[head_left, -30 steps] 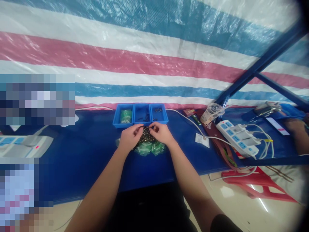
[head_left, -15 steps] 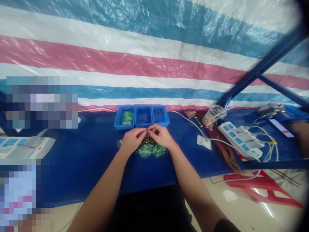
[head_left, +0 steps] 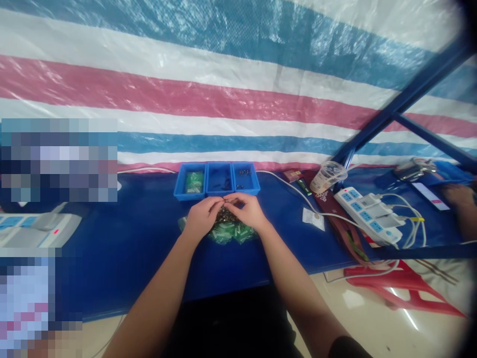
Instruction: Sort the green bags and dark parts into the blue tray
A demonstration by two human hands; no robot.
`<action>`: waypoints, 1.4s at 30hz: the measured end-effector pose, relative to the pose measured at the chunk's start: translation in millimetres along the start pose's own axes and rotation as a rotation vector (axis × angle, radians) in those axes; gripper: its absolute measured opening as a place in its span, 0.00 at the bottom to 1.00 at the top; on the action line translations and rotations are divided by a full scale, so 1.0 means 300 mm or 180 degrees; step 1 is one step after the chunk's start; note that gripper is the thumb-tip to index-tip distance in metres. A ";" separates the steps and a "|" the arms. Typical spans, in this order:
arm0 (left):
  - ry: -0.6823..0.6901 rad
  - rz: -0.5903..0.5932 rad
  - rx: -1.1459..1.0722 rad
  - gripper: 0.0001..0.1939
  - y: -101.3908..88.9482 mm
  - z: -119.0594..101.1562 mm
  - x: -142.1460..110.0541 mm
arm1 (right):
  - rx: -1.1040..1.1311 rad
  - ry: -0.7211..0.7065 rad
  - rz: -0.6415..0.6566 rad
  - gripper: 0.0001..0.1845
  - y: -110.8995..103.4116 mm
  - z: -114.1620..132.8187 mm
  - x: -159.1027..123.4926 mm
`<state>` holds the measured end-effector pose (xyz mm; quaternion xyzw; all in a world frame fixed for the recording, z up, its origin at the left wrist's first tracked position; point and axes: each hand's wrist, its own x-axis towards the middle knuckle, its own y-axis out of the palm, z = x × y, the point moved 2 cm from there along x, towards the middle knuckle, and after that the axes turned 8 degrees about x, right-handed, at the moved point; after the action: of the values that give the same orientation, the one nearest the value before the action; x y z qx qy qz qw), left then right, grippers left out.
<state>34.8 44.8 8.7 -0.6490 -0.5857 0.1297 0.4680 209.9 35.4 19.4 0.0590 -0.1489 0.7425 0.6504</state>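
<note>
My left hand and my right hand meet with fingertips pinched together, just in front of three blue bins. Whatever lies between the fingertips is too small to make out. Under the hands is a heap of small brassy metal parts, partly covered by the fingers. Green plastic packets lie around the near side of that heap. The left blue bin holds more green packets, the middle bin a few dark pieces, and the right bin some small dark metal parts.
To the right stand a plastic cup with a drink, a white power strip with plugs and cables, and a small white packet. A phone lies near another person's hand. Another power strip is at left.
The whole view has shifted slightly. My hands stay pinched together over the heap, with only small finger movement.
</note>
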 end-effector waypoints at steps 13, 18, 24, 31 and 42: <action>-0.0059 -0.0075 0.0012 0.16 -0.006 -0.012 -0.004 | 0.0106 0.0082 -0.0181 0.14 -0.004 -0.010 0.001; -0.0096 -0.0207 -0.0004 0.16 0.000 -0.011 -0.003 | 0.0206 0.0150 -0.0175 0.14 -0.006 -0.018 0.003; -0.0055 -0.0142 0.0131 0.16 -0.006 -0.010 -0.005 | 0.0297 0.0179 -0.0095 0.14 0.001 -0.013 0.003; -0.0121 -0.0070 0.0107 0.15 -0.003 -0.011 -0.013 | 0.0353 0.0205 -0.0157 0.15 0.003 -0.009 0.000; 0.0234 -0.0233 0.0442 0.15 -0.005 -0.010 -0.001 | 0.0572 0.0323 -0.0201 0.17 0.010 -0.009 0.002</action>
<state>35.8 42.9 11.3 -0.5974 -0.5810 0.1289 0.5375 207.2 36.5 16.8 0.0840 -0.0467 0.7341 0.6722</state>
